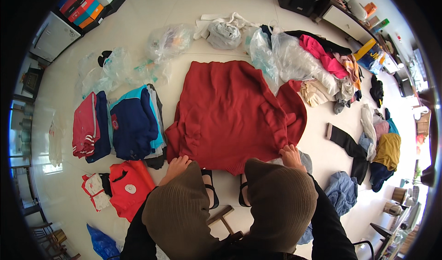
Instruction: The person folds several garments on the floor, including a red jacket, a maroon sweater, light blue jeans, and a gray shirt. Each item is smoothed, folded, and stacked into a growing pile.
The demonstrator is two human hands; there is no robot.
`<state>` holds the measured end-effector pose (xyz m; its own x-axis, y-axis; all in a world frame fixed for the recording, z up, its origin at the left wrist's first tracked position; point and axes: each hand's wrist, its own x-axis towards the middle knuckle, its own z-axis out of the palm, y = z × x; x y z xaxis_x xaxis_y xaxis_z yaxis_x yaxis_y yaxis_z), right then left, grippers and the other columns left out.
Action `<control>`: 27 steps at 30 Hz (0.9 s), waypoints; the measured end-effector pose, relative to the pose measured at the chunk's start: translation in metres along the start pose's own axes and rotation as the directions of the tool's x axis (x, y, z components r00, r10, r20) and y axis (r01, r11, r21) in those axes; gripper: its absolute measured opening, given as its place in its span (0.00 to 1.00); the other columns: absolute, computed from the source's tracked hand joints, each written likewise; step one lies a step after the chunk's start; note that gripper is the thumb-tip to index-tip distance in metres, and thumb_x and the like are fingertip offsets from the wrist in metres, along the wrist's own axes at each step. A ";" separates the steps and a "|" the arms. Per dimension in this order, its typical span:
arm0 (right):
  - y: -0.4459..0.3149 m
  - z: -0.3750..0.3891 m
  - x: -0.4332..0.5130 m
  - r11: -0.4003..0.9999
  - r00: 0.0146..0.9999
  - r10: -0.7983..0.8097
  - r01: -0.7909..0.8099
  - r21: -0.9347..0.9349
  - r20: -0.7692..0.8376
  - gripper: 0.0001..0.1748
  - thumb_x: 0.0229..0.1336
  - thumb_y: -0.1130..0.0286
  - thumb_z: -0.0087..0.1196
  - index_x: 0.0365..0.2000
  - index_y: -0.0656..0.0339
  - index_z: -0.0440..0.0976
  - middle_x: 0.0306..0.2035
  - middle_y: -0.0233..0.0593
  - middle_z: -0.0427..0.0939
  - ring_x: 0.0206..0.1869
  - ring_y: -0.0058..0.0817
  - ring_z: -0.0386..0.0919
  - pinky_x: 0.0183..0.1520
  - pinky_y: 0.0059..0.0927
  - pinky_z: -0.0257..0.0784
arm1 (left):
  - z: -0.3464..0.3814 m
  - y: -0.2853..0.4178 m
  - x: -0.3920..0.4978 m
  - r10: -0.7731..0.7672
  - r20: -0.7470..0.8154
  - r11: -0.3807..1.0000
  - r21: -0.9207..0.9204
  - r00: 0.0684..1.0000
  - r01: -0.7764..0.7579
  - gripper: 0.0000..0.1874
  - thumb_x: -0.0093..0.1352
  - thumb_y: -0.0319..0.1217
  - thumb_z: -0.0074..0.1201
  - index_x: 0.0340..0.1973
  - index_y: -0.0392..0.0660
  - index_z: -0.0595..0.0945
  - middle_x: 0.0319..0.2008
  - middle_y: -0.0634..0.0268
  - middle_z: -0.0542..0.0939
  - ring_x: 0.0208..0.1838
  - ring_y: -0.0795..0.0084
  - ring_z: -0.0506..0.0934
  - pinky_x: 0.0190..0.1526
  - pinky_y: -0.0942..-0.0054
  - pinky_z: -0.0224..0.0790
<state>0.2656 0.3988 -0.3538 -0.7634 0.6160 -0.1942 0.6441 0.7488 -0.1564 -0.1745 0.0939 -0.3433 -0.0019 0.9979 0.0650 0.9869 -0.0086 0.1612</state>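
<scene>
A dark red long-sleeved sweater [231,111] lies spread on the floor before me. Its ribbed neckline is nearest my feet and the hem is at the far end. One sleeve bunches out on the right, while the left sleeve lies crumpled along that side. At the near left corner, my left hand [178,166] grips the sweater's edge, partly hidden by my knee. My right hand [291,155] has its fingers curled on the near right corner. Some grey cloth [305,161] lies beneath and beside the right hand.
Folded clothes [134,125] stand in a row on the left, with a folded red top [129,187] nearer me. Clear plastic bags [172,40] and a rolled grey garment [224,35] lie beyond. Loose clothing heaps [386,149] and black trousers [348,144] are on the right.
</scene>
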 end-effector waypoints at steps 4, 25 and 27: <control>-0.002 0.005 -0.007 0.998 0.997 -0.039 0.041 -0.037 0.059 0.06 0.57 0.68 0.53 0.34 0.52 0.80 0.38 0.36 0.76 0.48 0.38 0.73 0.49 0.42 0.67 | 0.016 -0.001 -0.022 0.027 0.047 0.999 -0.043 0.999 -0.025 0.09 0.63 0.38 0.54 0.36 0.49 0.77 0.32 0.65 0.69 0.35 0.64 0.75 0.33 0.64 0.69; 0.082 -0.078 0.286 0.363 0.748 0.616 -0.550 0.752 0.249 0.36 0.62 0.41 0.60 0.48 0.69 0.78 0.33 0.40 0.82 0.28 0.29 0.81 0.27 0.28 0.76 | -0.038 0.000 0.091 -0.124 0.196 0.904 -0.382 0.973 0.192 0.08 0.67 0.32 0.58 0.40 0.45 0.80 0.37 0.60 0.81 0.44 0.55 0.81 0.47 0.57 0.75; 0.082 -0.064 0.306 0.347 0.742 0.614 -0.561 0.752 0.269 0.37 0.60 0.39 0.61 0.46 0.69 0.78 0.34 0.41 0.81 0.29 0.30 0.82 0.26 0.27 0.75 | -0.034 -0.007 0.106 -0.059 0.188 0.940 -0.319 0.980 0.118 0.11 0.65 0.30 0.60 0.43 0.45 0.80 0.44 0.62 0.80 0.51 0.58 0.78 0.51 0.60 0.72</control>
<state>0.0819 0.6641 -0.3644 -0.1574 0.8510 -0.5010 0.6884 -0.2692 -0.6735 -0.1866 0.1980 -0.3040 -0.0299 0.9910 -0.1306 0.8764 0.0889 0.4733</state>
